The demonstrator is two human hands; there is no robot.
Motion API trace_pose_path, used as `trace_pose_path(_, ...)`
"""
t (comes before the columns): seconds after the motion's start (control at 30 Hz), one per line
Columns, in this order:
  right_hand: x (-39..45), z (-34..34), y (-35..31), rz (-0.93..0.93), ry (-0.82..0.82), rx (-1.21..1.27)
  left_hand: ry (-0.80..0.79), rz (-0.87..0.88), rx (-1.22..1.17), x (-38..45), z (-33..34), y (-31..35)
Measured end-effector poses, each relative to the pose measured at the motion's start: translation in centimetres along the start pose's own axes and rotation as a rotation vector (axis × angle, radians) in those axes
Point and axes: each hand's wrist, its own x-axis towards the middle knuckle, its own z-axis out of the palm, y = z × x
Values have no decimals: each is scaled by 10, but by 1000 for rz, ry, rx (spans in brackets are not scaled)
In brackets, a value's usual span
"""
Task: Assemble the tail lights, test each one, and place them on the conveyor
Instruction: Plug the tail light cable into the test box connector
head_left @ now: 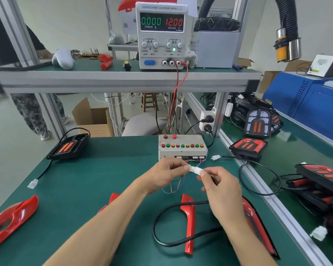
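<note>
Green surface (108, 169) carries the whole station; conveyor (288, 150) runs along its right edge, already bearing finished tail lights, one lying flat (247, 145) near the tester.

Power supply (161, 35) on the far shelf reads 12.00 V, 0.000 A, so we judge no lamp is drawing current yet. Its red and black leads drop to the test box (183, 148) at the far middle of the surface (row of coloured buttons on top, within easy reach of both hands).

Tail light under test (258, 223) lies near right, mostly hidden behind the right forearm; its black cable (161, 214) loops across the surface toward the hands, slack enough to reach the tester's leads. Red covers wait near left (13, 217) and near centre (189, 223). A black housing (68, 146) sits far left, its plug loose.

Left hand (167, 176) pinches one end of the white connector (195, 169), fingers curled round it; right hand (217, 184) pinches the other end between thumb and forefinger. The pair is held just above the surface in front of the test box. Whether the halves are fully seated we cannot tell.
</note>
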Motion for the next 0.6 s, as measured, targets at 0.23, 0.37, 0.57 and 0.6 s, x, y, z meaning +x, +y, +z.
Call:
trace_pose_path(0.23, 2, -1, 0, 6, -19, -34, -23, 11, 12, 1, -1, 1)
trace_pose_path(0.37, 6, -5, 1, 7, -32, -27, -50, 20, 52, -1, 0, 2)
trace_pose_path(0.57, 7, -10, 6, -19, -74, -46, -43, 44, 248, 0, 0, 9)
trace_pose_path(0.6, 7, -11, 6, -23, -81, -54, -43, 46, 283, 0, 1, 11)
